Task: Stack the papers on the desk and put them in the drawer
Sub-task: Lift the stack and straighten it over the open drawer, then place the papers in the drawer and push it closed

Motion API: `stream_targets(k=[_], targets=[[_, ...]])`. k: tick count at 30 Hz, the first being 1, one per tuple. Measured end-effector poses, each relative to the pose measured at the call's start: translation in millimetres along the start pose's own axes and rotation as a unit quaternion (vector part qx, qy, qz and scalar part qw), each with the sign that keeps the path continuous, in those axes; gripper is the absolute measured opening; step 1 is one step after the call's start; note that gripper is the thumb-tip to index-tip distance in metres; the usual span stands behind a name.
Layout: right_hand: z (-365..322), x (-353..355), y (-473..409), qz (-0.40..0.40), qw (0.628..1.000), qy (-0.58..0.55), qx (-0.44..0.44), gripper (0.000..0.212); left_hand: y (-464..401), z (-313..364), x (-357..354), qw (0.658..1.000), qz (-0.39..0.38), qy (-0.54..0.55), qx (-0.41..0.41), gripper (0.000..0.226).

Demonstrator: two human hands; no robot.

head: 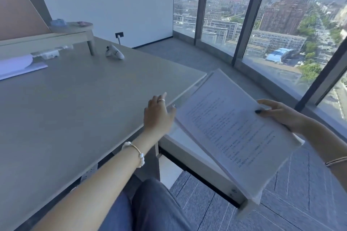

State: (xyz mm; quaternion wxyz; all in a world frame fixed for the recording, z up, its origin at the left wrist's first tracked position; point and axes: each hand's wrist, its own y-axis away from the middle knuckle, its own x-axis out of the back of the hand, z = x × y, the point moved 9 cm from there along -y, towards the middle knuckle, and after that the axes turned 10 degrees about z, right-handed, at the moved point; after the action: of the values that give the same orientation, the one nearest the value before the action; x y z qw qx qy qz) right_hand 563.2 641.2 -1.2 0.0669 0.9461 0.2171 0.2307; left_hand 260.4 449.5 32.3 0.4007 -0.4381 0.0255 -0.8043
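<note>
A stack of printed white papers (231,129) is held tilted in the air to the right of the grey desk (75,110), above an open white drawer (199,157) that sticks out from under the desk's right edge. My right hand (277,114) grips the stack's far right edge, thumb on top. My left hand (158,114) is at the stack's left edge by the desk's rim, fingers spread; whether it grips the papers is unclear. More white sheets (16,67) lie at the desk's far left.
A low wooden shelf riser (56,37) stands at the back of the desk with small items on and under it. A small white object (115,52) lies beside it. My knee (150,204) is under the desk edge. Floor-to-ceiling windows (262,24) curve around the right.
</note>
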Motion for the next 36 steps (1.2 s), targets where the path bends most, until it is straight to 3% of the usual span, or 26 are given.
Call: stream_targets(k=[8, 19, 25, 30, 36], targets=[[55, 4, -28, -0.015, 0.990, 0.105, -0.094, 0.041, -56, -17, -54, 0.982, -0.132, -0.103, -0.086, 0.064], [71, -43, -73, -0.063, 0.967, 0.196, -0.148, 0.051, -65, -23, -65, 0.983, -0.132, -0.080, -0.099, 0.073], [65, -66, -99, -0.068, 0.953, 0.274, -0.111, 0.051, -63, -21, -63, 0.982, -0.137, -0.082, -0.104, 0.073], [63, -89, -120, -0.074, 0.925, 0.372, -0.028, 0.049, -64, -21, -63, 0.982, -0.137, -0.079, -0.102, 0.074], [82, -116, -128, -0.084, 0.909, 0.407, 0.020, 0.048, -65, -23, -63, 0.983, -0.135, -0.078, -0.099, 0.073]])
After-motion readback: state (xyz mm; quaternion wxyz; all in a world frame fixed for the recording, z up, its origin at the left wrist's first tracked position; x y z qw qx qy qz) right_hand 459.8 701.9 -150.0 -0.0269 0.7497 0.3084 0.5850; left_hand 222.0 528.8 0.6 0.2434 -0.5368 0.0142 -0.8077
